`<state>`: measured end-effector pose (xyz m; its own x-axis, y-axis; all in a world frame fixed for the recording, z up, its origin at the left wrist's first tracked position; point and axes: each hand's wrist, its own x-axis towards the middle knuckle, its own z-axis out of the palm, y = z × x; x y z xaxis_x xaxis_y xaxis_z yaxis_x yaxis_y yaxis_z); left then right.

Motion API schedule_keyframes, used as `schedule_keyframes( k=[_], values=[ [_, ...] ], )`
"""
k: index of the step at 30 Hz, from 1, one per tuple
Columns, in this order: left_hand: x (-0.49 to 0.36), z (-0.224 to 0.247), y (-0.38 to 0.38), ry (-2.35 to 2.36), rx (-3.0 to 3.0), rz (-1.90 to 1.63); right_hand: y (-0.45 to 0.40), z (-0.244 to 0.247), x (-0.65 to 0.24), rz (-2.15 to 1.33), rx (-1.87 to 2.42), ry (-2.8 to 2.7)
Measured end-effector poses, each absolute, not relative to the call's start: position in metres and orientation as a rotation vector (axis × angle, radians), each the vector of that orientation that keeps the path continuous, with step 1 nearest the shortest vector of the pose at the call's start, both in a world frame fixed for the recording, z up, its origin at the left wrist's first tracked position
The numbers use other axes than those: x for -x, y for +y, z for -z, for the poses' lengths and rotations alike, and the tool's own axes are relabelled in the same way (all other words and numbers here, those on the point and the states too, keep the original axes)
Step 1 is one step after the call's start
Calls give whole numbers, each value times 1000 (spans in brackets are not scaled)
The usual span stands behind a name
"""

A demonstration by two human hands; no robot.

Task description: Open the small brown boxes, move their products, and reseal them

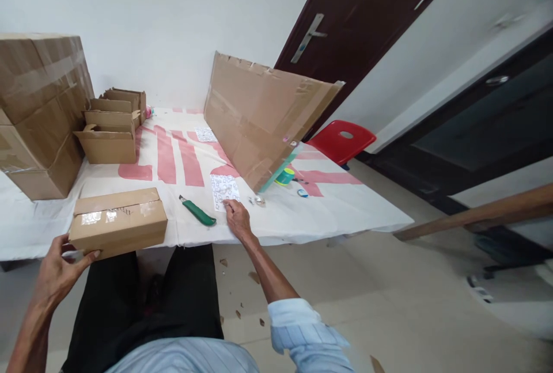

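A closed cardboard box [121, 226] with clear tape along its top lies at the table's front edge. My left hand [60, 266] grips its near left corner, thumb on the front face and fingers at the left end. Further right, a white paper sheet [222, 186] printed with small dark shapes lies on the cloth. The fingertips of my right hand [238, 222] are pinched together at its lower edge. Between the box and the sheet rests a green utility knife [197, 212], its tip pointing away to the left.
A stack of large taped cartons [38, 114] stands at left, beside several open small boxes [110, 145]. A big cardboard panel [263, 114] leans diagonally across the table. A green tape roll [285, 176] and a second patterned sheet [205, 134] lie near it. Behind is a red chair [343, 140].
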<state>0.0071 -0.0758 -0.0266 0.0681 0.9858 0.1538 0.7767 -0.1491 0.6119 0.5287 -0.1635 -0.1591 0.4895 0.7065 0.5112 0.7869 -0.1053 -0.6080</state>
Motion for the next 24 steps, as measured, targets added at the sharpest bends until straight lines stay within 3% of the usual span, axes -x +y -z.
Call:
schedule_keyframes(
  k=[3, 7, 11, 17, 24],
  values=[
    [-16, 23, -102, 1797, -2010, -534, -166, 159, -529, 116, 1863, -1271],
    [-61, 21, -162, 1290, -2036, -190, -168, 157, -529, 111, 1886, -1269],
    [-137, 24, -200, 797, -2132, -297, -169, 156, -528, 99, 1902, -1257],
    [-277, 35, -152, 505, -2252, -727, -166, 152, -524, 86, 1904, -1232],
    [-383, 44, -81, 682, -2368, -540, -162, 151, -525, 83, 1897, -1191]
  ],
)
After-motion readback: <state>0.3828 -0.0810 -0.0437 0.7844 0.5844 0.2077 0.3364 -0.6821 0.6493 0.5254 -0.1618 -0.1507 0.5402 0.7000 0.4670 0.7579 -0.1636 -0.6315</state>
